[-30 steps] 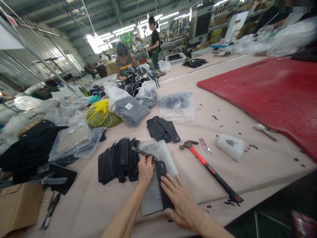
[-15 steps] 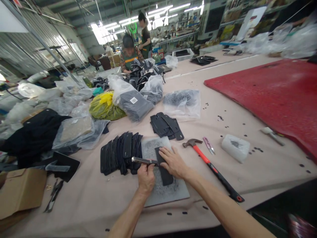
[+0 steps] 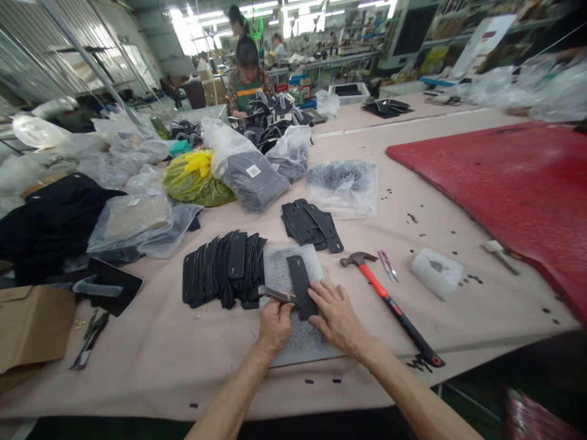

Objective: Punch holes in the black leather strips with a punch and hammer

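My left hand (image 3: pixel 275 327) is closed around a metal punch (image 3: pixel 276 294), a bar lying nearly level with its right end against a black strip (image 3: pixel 300 286). Whether that end presses on the strip is hard to see. My right hand (image 3: pixel 338 315) is open, fingers spread, its fingertips on the strip's right edge. Under the strip lies a speckled grey-white board (image 3: pixel 293 256). To the left stands a row of similar black pieces (image 3: pixel 215 269), packed on edge. Behind the board is a loose pile of black pieces (image 3: pixel 312 225).
A claw hammer (image 3: pixel 385 296) with a red and black handle lies right of my right hand, near pink thread snips (image 3: pixel 387 266) and a white wrapped block (image 3: pixel 436 273). Bagged goods (image 3: pixel 252 177), a red sheet (image 3: pixel 495 165) and a cardboard box (image 3: pixel 36 330) surround the area. Another person (image 3: pixel 247 91) sits opposite.
My right hand has slid off the strip's middle to its right edge, with fingers spreading. The strip sits a little higher on the board. My left hand still grips the punch, and the view has shifted slightly.
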`<state>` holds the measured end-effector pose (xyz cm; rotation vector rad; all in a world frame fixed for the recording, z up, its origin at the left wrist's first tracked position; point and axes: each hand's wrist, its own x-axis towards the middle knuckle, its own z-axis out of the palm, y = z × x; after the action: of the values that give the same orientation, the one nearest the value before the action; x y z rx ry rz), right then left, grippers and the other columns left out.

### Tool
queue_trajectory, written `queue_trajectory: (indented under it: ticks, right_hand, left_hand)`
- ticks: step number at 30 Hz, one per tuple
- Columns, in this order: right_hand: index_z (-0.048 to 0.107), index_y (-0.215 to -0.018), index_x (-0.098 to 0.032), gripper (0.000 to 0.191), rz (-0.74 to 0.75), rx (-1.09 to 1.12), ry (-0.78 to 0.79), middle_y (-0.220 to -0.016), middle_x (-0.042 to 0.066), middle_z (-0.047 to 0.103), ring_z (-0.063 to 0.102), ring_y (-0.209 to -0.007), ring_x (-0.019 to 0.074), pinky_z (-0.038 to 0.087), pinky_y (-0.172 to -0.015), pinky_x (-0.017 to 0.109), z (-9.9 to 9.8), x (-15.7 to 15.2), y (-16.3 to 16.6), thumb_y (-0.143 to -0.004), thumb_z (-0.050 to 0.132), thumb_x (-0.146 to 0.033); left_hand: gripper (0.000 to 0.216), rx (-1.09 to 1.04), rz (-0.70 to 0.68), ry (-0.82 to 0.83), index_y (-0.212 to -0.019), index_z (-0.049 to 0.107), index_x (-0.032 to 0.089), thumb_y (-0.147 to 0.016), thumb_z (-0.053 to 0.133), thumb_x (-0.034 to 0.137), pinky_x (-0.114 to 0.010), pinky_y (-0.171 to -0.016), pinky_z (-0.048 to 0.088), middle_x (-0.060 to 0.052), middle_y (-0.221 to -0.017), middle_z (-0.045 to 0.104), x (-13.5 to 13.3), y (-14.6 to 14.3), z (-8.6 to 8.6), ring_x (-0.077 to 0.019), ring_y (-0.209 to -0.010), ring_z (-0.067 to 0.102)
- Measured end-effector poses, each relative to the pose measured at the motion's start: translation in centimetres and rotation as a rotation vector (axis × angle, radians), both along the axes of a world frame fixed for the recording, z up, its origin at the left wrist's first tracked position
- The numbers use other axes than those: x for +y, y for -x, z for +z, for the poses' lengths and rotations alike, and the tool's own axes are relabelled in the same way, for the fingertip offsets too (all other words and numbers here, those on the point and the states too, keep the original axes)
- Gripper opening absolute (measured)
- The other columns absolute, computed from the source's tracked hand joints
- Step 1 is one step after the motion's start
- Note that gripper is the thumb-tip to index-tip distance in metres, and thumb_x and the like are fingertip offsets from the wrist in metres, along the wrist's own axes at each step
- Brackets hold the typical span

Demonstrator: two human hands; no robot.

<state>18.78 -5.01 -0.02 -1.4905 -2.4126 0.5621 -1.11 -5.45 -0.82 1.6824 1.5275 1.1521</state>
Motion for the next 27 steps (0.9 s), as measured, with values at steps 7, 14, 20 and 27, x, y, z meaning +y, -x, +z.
queue_trajectory:
  ticks: [7,14,20,27]
  right_hand:
    - [0.042,-0.14,-0.021,0.055,-0.089,0.039,-0.018,-0.152,0.007,0.039,0.022,-0.143,0.0313,0.015,-0.112,0.061,-0.3,2.3,2.0,-0.087,0.055,-0.03]
    - [0.049,-0.131,-0.023,0.046,-0.152,0.185,-0.011,-0.15,0.007,0.04,0.022,-0.144,0.0271,0.016,-0.113,0.058,-1.4,1.5,1.5,-0.086,0.055,-0.027]
    - [0.054,-0.128,-0.023,0.048,-0.164,0.297,-0.022,-0.15,0.009,0.039,0.024,-0.143,0.0303,0.018,-0.112,0.061,-2.2,1.9,1.1,-0.081,0.057,-0.024]
    - [0.055,-0.128,-0.022,0.047,-0.158,0.379,-0.016,-0.15,0.01,0.04,0.025,-0.142,0.0303,0.021,-0.112,0.06,-2.7,2.1,0.7,-0.081,0.056,-0.023]
  left_hand:
    - [0.019,0.034,0.027,-0.019,-0.093,0.07,0.018,-0.087,0.052,0.023,-0.032,-0.081,0.056,-0.007,-0.093,0.075,2.4,-0.3,0.2,-0.0212,-0.089,0.071]
    - [0.018,0.02,-0.002,0.0,-0.094,0.07,0.019,-0.087,0.054,0.023,-0.032,-0.086,0.055,-0.005,-0.095,0.076,3.7,0.0,-0.1,-0.0203,-0.092,0.07]
    - [0.017,0.032,-0.066,0.009,-0.096,0.071,0.021,-0.087,0.056,0.023,-0.034,-0.089,0.056,-0.004,-0.098,0.075,3.4,-0.2,-0.4,-0.0201,-0.096,0.07]
    - [0.018,0.07,-0.084,0.016,-0.096,0.072,0.021,-0.087,0.057,0.023,-0.036,-0.092,0.056,-0.005,-0.101,0.075,3.4,-0.4,-0.2,-0.0205,-0.098,0.07]
